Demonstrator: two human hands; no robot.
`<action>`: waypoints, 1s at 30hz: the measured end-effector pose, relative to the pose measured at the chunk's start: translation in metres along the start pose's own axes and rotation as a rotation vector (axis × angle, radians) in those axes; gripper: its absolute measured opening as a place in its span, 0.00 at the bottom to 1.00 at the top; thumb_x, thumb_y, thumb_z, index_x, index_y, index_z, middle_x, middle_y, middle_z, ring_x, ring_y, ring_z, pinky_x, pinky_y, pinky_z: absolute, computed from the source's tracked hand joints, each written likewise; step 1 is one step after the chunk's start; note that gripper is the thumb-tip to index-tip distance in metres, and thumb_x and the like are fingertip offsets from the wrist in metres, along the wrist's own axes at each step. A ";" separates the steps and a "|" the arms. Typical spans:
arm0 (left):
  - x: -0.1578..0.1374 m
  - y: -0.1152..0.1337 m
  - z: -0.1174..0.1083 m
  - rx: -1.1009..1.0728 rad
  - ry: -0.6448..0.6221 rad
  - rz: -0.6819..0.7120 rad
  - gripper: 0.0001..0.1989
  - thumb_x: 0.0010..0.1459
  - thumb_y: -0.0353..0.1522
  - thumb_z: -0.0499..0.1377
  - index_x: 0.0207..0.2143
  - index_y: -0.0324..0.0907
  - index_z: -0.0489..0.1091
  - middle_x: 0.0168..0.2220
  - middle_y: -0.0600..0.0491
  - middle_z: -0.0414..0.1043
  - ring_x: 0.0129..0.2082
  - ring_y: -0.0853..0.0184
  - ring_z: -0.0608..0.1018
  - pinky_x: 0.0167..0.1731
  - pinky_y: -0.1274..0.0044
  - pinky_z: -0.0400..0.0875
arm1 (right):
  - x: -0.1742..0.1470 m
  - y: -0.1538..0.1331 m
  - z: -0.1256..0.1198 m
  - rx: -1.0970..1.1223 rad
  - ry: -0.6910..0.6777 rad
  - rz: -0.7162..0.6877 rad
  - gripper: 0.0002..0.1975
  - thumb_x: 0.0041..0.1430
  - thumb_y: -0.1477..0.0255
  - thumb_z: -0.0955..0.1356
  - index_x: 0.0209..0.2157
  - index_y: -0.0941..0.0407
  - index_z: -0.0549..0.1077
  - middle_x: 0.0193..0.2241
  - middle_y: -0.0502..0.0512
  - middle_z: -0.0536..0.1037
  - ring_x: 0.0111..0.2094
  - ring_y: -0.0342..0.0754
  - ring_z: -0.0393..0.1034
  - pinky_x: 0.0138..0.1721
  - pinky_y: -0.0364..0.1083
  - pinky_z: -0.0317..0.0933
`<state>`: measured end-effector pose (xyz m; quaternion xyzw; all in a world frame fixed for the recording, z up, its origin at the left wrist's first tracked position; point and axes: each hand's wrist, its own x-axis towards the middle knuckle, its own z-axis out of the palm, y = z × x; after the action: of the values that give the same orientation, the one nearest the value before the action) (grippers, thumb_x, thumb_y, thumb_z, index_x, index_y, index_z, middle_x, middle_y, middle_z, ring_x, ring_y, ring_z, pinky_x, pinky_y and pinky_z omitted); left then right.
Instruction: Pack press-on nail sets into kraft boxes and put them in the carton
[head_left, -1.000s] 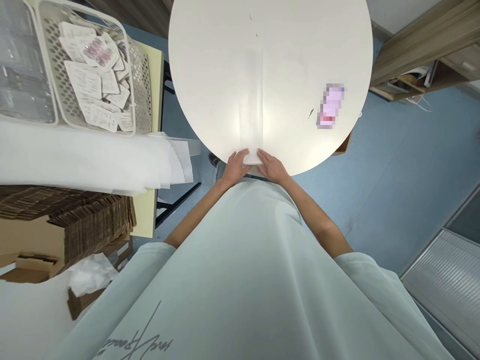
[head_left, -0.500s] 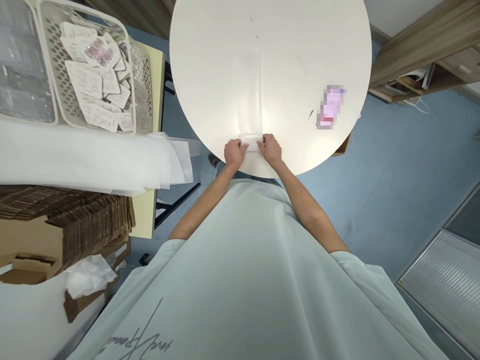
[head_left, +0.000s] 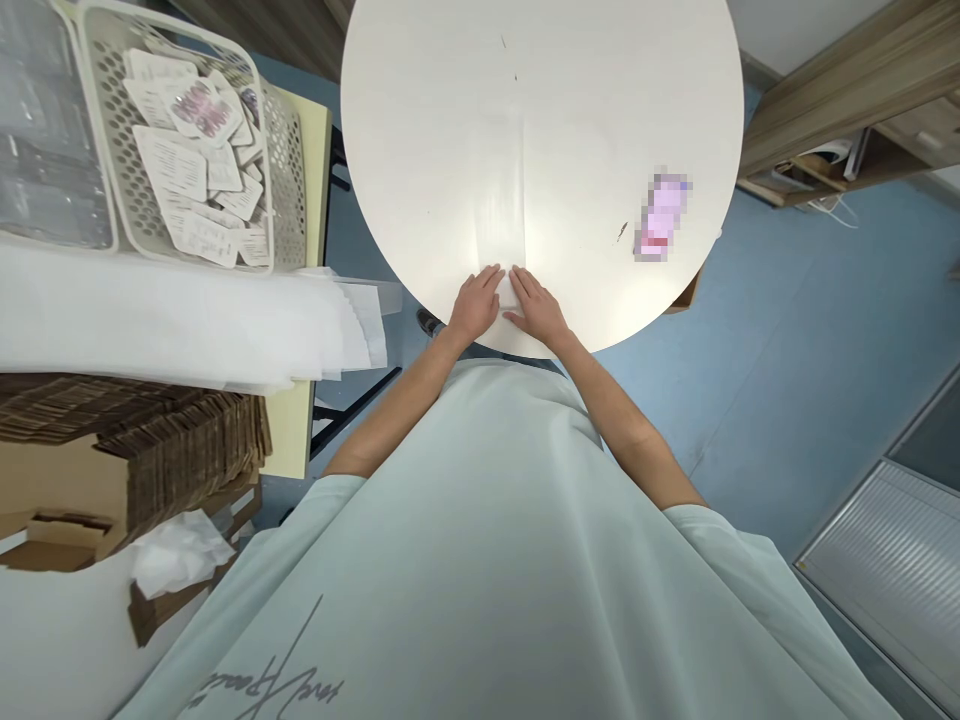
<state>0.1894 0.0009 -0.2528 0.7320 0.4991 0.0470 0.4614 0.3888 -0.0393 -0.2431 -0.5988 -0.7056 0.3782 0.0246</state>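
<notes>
A long, whitish translucent strip of thin sheet material (head_left: 500, 205) runs down the round white table (head_left: 585, 90) toward me. Its near end is folded into a small flat white piece. On the left side of that folded end lies my left hand (head_left: 478, 303), palm down with fingers stretched out. My right hand (head_left: 537, 306) rests flat on the right side, fingers extended and thumb apart. Both hands press on the fold, and neither grasps anything. The parts of the fold under my fingers are hidden.
A pixelated pink object (head_left: 662, 216) lies on the table's right side. On the left side table stand a white basket (head_left: 289, 170) of printed cards, a stack of white sheets (head_left: 172, 315) and folded brown cardboard (head_left: 195, 470). A wooden shelf (head_left: 840, 100) is at right.
My fingers and thumbs have let go of the folded end they were pinching. Both hands now lie flat over it, closer together, with fingers stretched forward.
</notes>
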 end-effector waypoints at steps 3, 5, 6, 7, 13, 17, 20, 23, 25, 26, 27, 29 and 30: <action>-0.023 0.003 0.004 0.028 -0.024 -0.010 0.31 0.80 0.41 0.50 0.80 0.44 0.65 0.83 0.41 0.60 0.85 0.52 0.61 0.85 0.52 0.49 | -0.022 0.002 0.008 -0.020 -0.043 -0.021 0.39 0.77 0.72 0.66 0.83 0.64 0.56 0.85 0.69 0.53 0.87 0.61 0.48 0.84 0.64 0.55; -0.039 0.004 0.007 0.044 -0.059 -0.004 0.32 0.80 0.41 0.52 0.80 0.44 0.64 0.84 0.42 0.59 0.85 0.53 0.62 0.85 0.52 0.47 | -0.037 0.003 0.013 -0.022 -0.064 -0.052 0.36 0.80 0.70 0.64 0.83 0.66 0.57 0.85 0.72 0.53 0.87 0.62 0.47 0.84 0.64 0.53; -0.047 0.004 0.009 0.048 -0.076 -0.002 0.32 0.79 0.42 0.54 0.81 0.45 0.64 0.84 0.42 0.59 0.85 0.53 0.62 0.85 0.52 0.47 | -0.043 0.004 0.015 -0.019 -0.075 -0.066 0.36 0.81 0.68 0.63 0.83 0.66 0.58 0.85 0.73 0.53 0.87 0.62 0.47 0.84 0.65 0.53; -0.054 0.003 0.010 0.048 -0.091 -0.004 0.34 0.78 0.43 0.56 0.81 0.45 0.64 0.83 0.41 0.59 0.85 0.53 0.62 0.85 0.52 0.47 | -0.049 0.005 0.017 -0.013 -0.086 -0.079 0.35 0.81 0.66 0.63 0.82 0.66 0.59 0.85 0.74 0.53 0.87 0.63 0.48 0.84 0.66 0.54; -0.064 -0.002 0.013 -0.005 -0.066 -0.084 0.40 0.70 0.44 0.70 0.78 0.45 0.67 0.81 0.40 0.65 0.82 0.49 0.68 0.83 0.54 0.55 | -0.059 0.008 0.020 0.022 -0.078 -0.056 0.34 0.84 0.56 0.60 0.79 0.62 0.65 0.83 0.75 0.59 0.83 0.65 0.59 0.78 0.67 0.66; -0.051 0.002 0.010 -0.119 0.074 -0.190 0.26 0.71 0.39 0.67 0.68 0.44 0.77 0.73 0.40 0.77 0.72 0.50 0.80 0.75 0.59 0.71 | -0.045 0.002 0.015 0.050 0.000 0.065 0.33 0.86 0.53 0.57 0.75 0.60 0.69 0.77 0.73 0.71 0.71 0.67 0.77 0.65 0.63 0.77; -0.040 0.005 0.006 -0.162 0.158 -0.342 0.16 0.71 0.39 0.67 0.57 0.44 0.82 0.63 0.42 0.85 0.63 0.50 0.85 0.65 0.62 0.78 | -0.030 -0.003 0.009 0.074 0.042 0.171 0.31 0.86 0.51 0.56 0.72 0.56 0.72 0.69 0.69 0.80 0.57 0.65 0.85 0.57 0.61 0.80; -0.027 0.003 0.003 -0.160 0.178 -0.464 0.11 0.71 0.42 0.67 0.42 0.44 0.81 0.48 0.43 0.89 0.50 0.51 0.87 0.53 0.64 0.80 | -0.012 -0.001 0.004 0.115 0.076 0.218 0.28 0.86 0.51 0.58 0.70 0.54 0.72 0.64 0.66 0.83 0.52 0.62 0.84 0.56 0.60 0.79; -0.017 0.000 0.002 -0.139 0.191 -0.505 0.15 0.70 0.43 0.69 0.33 0.45 0.76 0.40 0.45 0.87 0.44 0.52 0.85 0.49 0.65 0.79 | 0.001 0.002 0.003 0.152 0.092 0.257 0.26 0.85 0.52 0.61 0.69 0.53 0.73 0.62 0.65 0.83 0.51 0.60 0.83 0.57 0.59 0.79; -0.013 -0.001 0.002 -0.128 0.200 -0.524 0.17 0.69 0.44 0.70 0.31 0.46 0.74 0.37 0.46 0.86 0.42 0.53 0.84 0.48 0.65 0.79 | 0.007 0.004 0.004 0.170 0.099 0.282 0.25 0.84 0.52 0.63 0.68 0.52 0.73 0.61 0.65 0.82 0.51 0.59 0.83 0.57 0.60 0.79; -0.008 -0.002 0.003 -0.120 0.209 -0.544 0.18 0.69 0.44 0.70 0.30 0.46 0.73 0.36 0.46 0.84 0.41 0.53 0.84 0.48 0.64 0.79 | 0.013 0.005 0.005 0.184 0.106 0.310 0.23 0.83 0.53 0.64 0.67 0.52 0.74 0.61 0.65 0.82 0.51 0.59 0.82 0.57 0.60 0.80; -0.001 -0.004 0.006 -0.102 0.240 -0.568 0.14 0.68 0.43 0.71 0.35 0.46 0.75 0.38 0.46 0.84 0.43 0.52 0.83 0.50 0.62 0.80 | 0.024 0.006 0.007 0.198 0.128 0.359 0.23 0.81 0.54 0.67 0.67 0.52 0.74 0.62 0.67 0.80 0.53 0.61 0.82 0.57 0.64 0.81; 0.001 -0.004 0.007 -0.085 0.270 -0.566 0.12 0.67 0.43 0.72 0.40 0.46 0.77 0.43 0.45 0.84 0.46 0.51 0.84 0.53 0.60 0.81 | 0.028 0.004 0.008 0.197 0.143 0.371 0.24 0.81 0.55 0.67 0.68 0.53 0.73 0.64 0.68 0.79 0.55 0.63 0.81 0.57 0.66 0.81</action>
<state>0.1909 -0.0020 -0.2605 0.5312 0.7372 0.0342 0.4161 0.3805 -0.0188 -0.2629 -0.7382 -0.5396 0.3999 0.0630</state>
